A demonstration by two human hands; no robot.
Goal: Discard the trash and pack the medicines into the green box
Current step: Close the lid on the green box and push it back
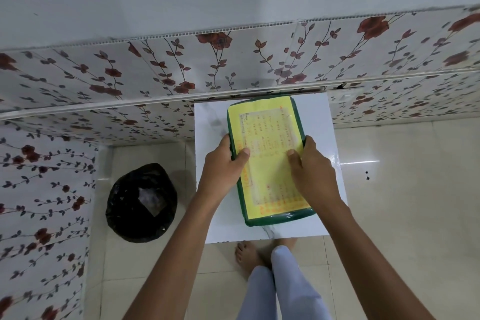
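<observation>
The green box (270, 161) lies lid-closed near the middle of the white bench (210, 122), slightly toward the far edge, and no loose medicines or trash remain visible on the bench, so the task appears to be at its closing step; the black-lined bin (141, 202) stands on the floor to the left. The left hand (223, 163) and right hand (311, 171) clamp the box's two long sides, thumbs flat on the yellow lid label and fingers (225, 141) curled over the edges. The next move likely calls for pressing the lid evenly until seated, then releasing.

worktop (330, 153): small, white, glossy | on it: green box (259, 221), lid shut, yellow printed label on top | floor (402, 202): pale tiles, black-lined bin (141, 202) left of worktop
</observation>
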